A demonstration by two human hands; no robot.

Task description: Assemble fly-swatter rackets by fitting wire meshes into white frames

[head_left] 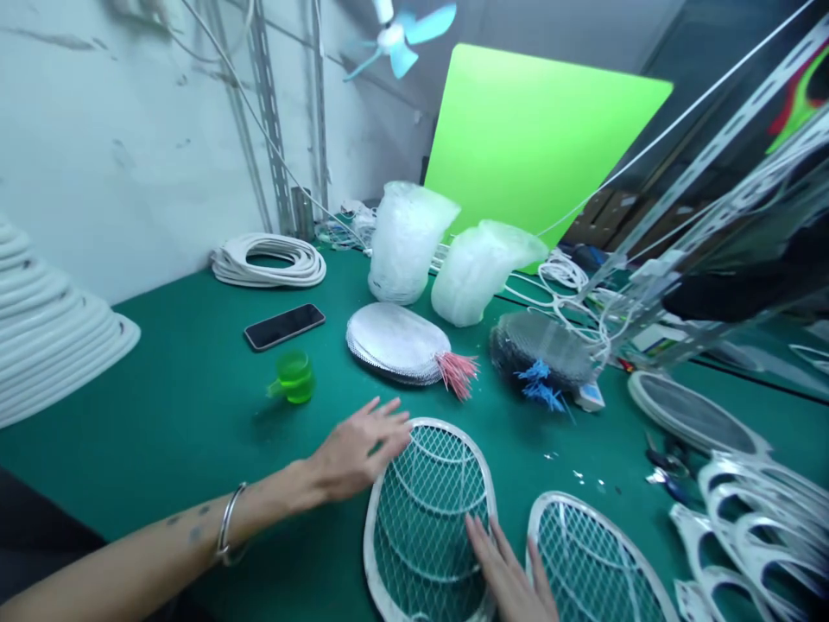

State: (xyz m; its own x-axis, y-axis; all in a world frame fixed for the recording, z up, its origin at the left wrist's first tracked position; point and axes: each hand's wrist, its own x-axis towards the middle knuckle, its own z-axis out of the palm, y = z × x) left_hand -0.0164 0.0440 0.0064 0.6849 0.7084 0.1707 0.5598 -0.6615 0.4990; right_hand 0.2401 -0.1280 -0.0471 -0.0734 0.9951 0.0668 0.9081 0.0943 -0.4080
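A white oval racket frame with wire mesh (427, 510) lies on the green table (161, 415) in front of me. My left hand (359, 449), fingers stretched out, rests at its upper left rim. My right hand (509, 574) lies flat with fingers spread on the frame's lower right part. A second meshed frame (592, 561) lies just to the right. Behind them sit a stack of silver mesh ovals with pink wires (401, 341) and a darker mesh stack with blue wires (541, 350).
A green cup (294, 377) and a black phone (283, 326) lie left of centre. White cable coils (268, 259), two bags of clear parts (408, 242), a lime board (537, 138) stand behind. Empty white frames (757, 518) pile up at right.
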